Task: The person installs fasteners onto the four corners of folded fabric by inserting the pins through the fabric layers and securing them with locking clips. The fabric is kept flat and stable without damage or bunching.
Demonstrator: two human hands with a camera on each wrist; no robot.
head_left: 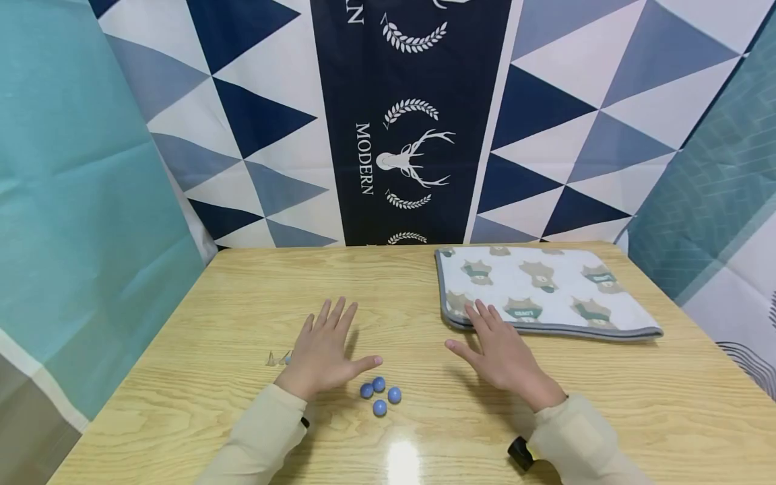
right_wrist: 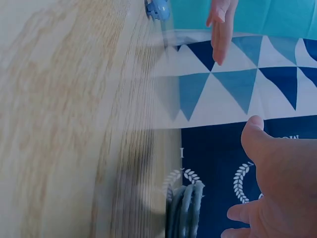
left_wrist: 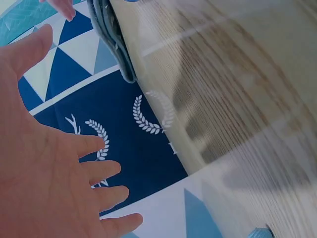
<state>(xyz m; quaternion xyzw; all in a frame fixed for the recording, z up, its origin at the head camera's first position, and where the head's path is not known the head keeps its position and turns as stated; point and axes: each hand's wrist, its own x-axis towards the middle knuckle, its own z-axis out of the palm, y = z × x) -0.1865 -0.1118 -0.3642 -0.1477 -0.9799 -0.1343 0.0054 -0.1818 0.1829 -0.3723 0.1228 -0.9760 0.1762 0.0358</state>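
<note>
Over the wooden table (head_left: 400, 283), the left hand (head_left: 326, 357) and right hand (head_left: 506, 353) hover, fingers (head_left: 349, 318) spread, holding nothing.

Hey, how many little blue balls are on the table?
4 clearly visible, clustered between the hands, nearer the left hand: far ball, left ball, right ball, near ball. A bluish object is partly hidden behind that hand; I can't tell what it is.

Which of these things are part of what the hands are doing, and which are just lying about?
Likely part of the job, being closest:
four blue balls, beside the left hand
small objects, partly hidden by that hand
blanket, by the right hand

Likely just surroundings:
patterned cloth behind
teal cloth at left
</note>
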